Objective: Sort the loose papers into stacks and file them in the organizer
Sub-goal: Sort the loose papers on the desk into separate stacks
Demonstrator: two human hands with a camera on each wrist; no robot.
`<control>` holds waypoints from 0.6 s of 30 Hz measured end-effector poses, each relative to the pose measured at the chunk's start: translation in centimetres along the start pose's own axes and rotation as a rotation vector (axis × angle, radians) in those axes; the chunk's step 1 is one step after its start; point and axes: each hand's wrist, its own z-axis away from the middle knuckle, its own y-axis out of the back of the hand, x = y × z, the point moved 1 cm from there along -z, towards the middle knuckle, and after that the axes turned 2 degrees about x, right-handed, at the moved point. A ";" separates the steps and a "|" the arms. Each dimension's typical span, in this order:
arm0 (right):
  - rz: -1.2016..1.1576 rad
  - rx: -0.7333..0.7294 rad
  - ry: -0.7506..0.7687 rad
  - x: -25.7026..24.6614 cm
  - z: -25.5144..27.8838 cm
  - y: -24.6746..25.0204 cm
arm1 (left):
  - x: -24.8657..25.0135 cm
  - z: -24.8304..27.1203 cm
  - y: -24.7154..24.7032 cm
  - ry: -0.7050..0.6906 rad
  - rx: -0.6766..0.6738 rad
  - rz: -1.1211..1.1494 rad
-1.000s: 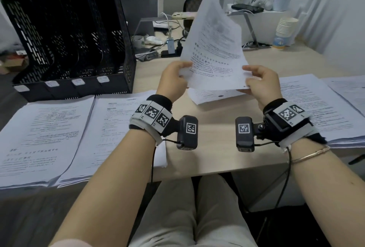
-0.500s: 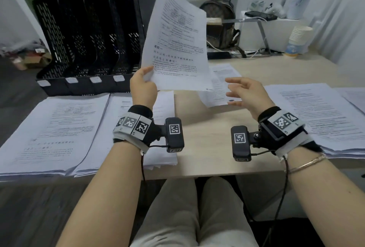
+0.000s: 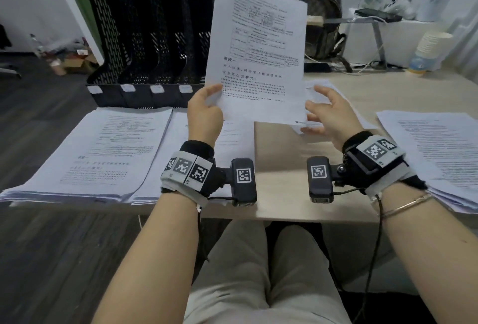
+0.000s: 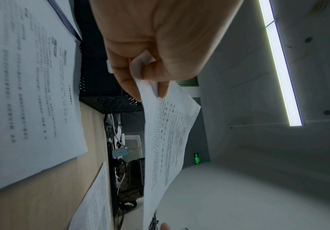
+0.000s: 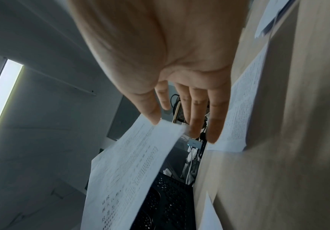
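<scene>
White printed sheet (image 3: 258, 59) stands nearly upright above the table (image 3: 279, 158), pinched at its lower left corner by the left hand (image 3: 204, 114), probably to read which stack (image 3: 85, 153) suits it. The right hand (image 3: 333, 116) hovers beside its lower right corner, fingers spread, gripping nothing. Only the left wrist view shows thumb and fingers clamping the corner; only the head view shows the black organizer's (image 3: 152, 39) 4 slots.

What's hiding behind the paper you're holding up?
The raised sheet, pinched by the left hand, covers the right end of the black organizer and part of the brown backpack. A loose page peeks out on the desk. What else it covers cannot be seen.
</scene>
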 end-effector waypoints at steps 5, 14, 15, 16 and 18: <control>0.049 -0.005 0.042 -0.5 0.5 -0.9 | -0.5 1.2 1.6 -0.019 -0.045 -0.039; 0.161 -0.042 0.202 -2.7 1.6 -5.2 | -0.8 -0.6 7.0 -0.013 -0.030 -0.265; 0.166 -0.055 0.216 -2.9 1.6 -6.1 | -0.6 -0.9 7.7 -0.010 -0.024 -0.289; 0.170 -0.069 0.227 -3.0 1.7 -7.0 | -0.5 -1.3 8.4 -0.017 -0.011 -0.304; 0.176 -0.096 0.239 -3.1 1.8 -8.8 | -0.2 -2.0 9.9 -0.038 0.031 -0.327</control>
